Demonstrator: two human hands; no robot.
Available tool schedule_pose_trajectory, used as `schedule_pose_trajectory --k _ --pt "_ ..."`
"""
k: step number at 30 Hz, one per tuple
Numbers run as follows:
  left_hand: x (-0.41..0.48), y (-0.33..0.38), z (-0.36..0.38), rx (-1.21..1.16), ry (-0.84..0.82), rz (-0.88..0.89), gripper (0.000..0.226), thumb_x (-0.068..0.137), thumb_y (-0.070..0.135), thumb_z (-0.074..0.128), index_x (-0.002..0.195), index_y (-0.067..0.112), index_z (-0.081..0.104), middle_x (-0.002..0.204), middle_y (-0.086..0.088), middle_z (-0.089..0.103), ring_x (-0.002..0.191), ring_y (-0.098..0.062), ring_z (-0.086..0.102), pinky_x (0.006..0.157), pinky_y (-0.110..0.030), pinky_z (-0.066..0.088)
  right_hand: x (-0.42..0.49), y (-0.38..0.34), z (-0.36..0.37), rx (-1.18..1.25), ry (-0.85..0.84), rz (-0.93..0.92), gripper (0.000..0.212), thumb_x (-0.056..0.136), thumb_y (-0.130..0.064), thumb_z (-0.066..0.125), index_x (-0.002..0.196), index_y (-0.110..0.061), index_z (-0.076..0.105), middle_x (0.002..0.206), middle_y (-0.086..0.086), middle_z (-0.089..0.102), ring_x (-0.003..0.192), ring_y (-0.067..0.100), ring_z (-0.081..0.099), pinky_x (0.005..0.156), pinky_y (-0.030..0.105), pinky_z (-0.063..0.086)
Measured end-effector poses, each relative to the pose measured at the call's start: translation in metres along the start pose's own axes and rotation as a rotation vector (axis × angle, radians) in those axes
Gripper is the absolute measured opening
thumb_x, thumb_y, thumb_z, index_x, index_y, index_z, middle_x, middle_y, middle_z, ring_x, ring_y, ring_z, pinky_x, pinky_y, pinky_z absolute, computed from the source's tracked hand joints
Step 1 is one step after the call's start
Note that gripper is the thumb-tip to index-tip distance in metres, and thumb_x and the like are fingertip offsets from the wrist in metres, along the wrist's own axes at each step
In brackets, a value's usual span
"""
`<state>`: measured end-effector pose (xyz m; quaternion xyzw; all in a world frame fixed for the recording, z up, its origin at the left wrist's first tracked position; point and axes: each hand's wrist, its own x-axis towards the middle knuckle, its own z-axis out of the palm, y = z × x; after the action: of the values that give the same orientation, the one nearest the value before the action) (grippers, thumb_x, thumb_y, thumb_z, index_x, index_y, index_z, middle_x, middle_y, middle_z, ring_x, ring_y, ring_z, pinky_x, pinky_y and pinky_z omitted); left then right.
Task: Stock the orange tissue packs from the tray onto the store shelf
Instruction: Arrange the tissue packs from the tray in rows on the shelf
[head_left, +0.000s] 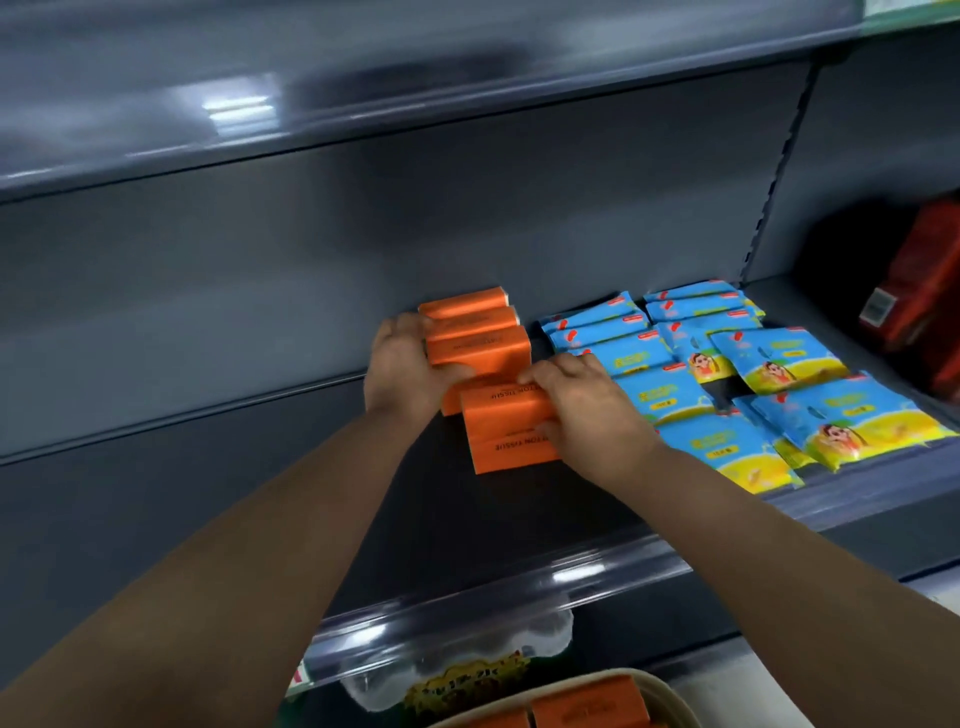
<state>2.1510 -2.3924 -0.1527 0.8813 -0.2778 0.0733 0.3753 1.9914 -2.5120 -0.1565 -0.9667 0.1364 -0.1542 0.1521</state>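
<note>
Packs (470, 312), orange, are lying in a row on the shelf (208, 467), running from the back wall at twelve o'clock toward the front edge at six. The nearest pack (506, 434) is being gripped by the right hand (587, 410), with fingers curled over its top and the thumb pressed on its front face. A pack farther back (480, 348) is being clasped at its nine o'clock end by the left hand (408, 366), with the thumb tucked under it. Two others are lying behind that one; whether the back wall is being touched cannot be told. Further orange packs (587, 701) are being carried in the tray (667, 693) at six o'clock, below the shelf's clear rail (467, 608). Blue sachets (727, 374) are lying at three o'clock of the row, just beside it, overlapping in stacks. Red packs (924, 306) are standing farther out at three o'clock, blurred.
</note>
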Motion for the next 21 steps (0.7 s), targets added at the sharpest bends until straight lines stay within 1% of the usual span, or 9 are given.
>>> schedule_pose_trajectory --k 3,5,8,11,13,15,16,18,21 --pt "-0.010 -0.004 -0.011 -0.112 0.094 -0.106 0.054 0.080 0.030 0.075 0.125 0.013 0.051 0.126 -0.002 0.049 0.111 -0.015 0.052 0.089 -0.024 0.041 0.018 -0.006 0.005 -0.006 0.006 0.014 0.056 0.084 -0.007 0.062 0.135 -0.024 0.046 0.131 0.002 0.043 0.124 0.023 0.038 0.107 0.036 0.035" --pt "-0.017 -0.012 -0.015 -0.095 0.087 -0.122 0.047 0.084 0.029 0.072 0.124 0.013 0.052 0.126 -0.003 0.050 0.112 -0.018 0.054 0.090 -0.028 0.044 0.030 -0.011 0.010 -0.040 0.040 0.044 0.055 0.084 -0.007 0.060 0.135 -0.023 0.046 0.131 0.006 0.040 0.124 0.027 0.037 0.105 0.039 0.035" --pt "-0.025 -0.022 -0.018 -0.032 -0.003 -0.131 0.042 0.088 0.018 0.065 0.127 0.013 0.051 0.127 -0.007 0.049 0.111 -0.022 0.055 0.091 -0.035 0.047 0.042 -0.018 0.017 -0.089 0.075 0.090 0.057 0.084 -0.006 0.055 0.136 -0.025 0.042 0.134 0.010 0.033 0.124 0.030 0.032 0.104 0.041 0.034" --pt "-0.027 -0.026 -0.018 -0.047 -0.161 -0.179 0.054 0.090 0.013 0.060 0.140 0.012 0.039 0.136 -0.008 0.049 0.117 -0.022 0.054 0.100 -0.037 0.045 0.048 -0.023 0.026 0.020 0.043 0.120 0.070 0.083 -0.001 0.056 0.143 -0.029 0.033 0.144 0.010 0.022 0.134 0.031 0.026 0.110 0.042 0.033" --pt "-0.028 -0.023 -0.015 -0.084 -0.275 -0.173 0.059 0.092 0.014 0.059 0.145 0.014 0.033 0.139 -0.005 0.048 0.120 -0.022 0.053 0.102 -0.041 0.045 0.051 -0.024 0.031 0.032 -0.013 0.133 0.076 0.085 -0.001 0.056 0.148 -0.029 0.023 0.155 0.008 0.006 0.143 0.031 0.012 0.115 0.045 0.027" --pt "-0.028 -0.018 -0.009 -0.104 -0.342 -0.124 0.049 0.091 0.014 0.057 0.138 0.020 0.041 0.128 -0.002 0.057 0.111 -0.022 0.059 0.096 -0.041 0.049 0.055 -0.023 0.033 -0.003 -0.047 0.130 0.079 0.087 0.002 0.054 0.151 -0.026 0.017 0.159 0.005 -0.006 0.146 0.031 -0.003 0.118 0.046 0.020" --pt "-0.028 -0.015 -0.006 -0.104 -0.346 -0.110 0.044 0.091 0.012 0.056 0.133 0.021 0.045 0.120 -0.002 0.060 0.105 -0.021 0.061 0.092 -0.040 0.051 0.058 -0.023 0.032 -0.013 -0.055 0.128 0.080 0.087 0.004 0.052 0.152 -0.025 0.015 0.159 0.004 -0.008 0.146 0.031 -0.006 0.118 0.046 0.018" --pt "-0.027 -0.010 -0.002 -0.103 -0.328 -0.112 0.042 0.090 0.008 0.054 0.129 0.022 0.048 0.114 -0.002 0.062 0.100 -0.017 0.060 0.085 -0.033 0.051 0.064 -0.021 0.030 -0.029 -0.080 0.130 0.083 0.087 0.008 0.048 0.152 -0.025 0.010 0.160 0.003 -0.006 0.146 0.031 -0.008 0.119 0.045 0.016" --pt "-0.025 -0.007 0.000 -0.097 -0.316 -0.124 0.043 0.091 0.007 0.054 0.131 0.021 0.047 0.115 -0.002 0.061 0.100 -0.016 0.058 0.080 -0.027 0.047 0.071 -0.020 0.028 -0.039 -0.129 0.135 0.085 0.087 0.008 0.047 0.153 -0.026 0.005 0.160 0.003 -0.006 0.146 0.031 -0.010 0.119 0.045 0.013"
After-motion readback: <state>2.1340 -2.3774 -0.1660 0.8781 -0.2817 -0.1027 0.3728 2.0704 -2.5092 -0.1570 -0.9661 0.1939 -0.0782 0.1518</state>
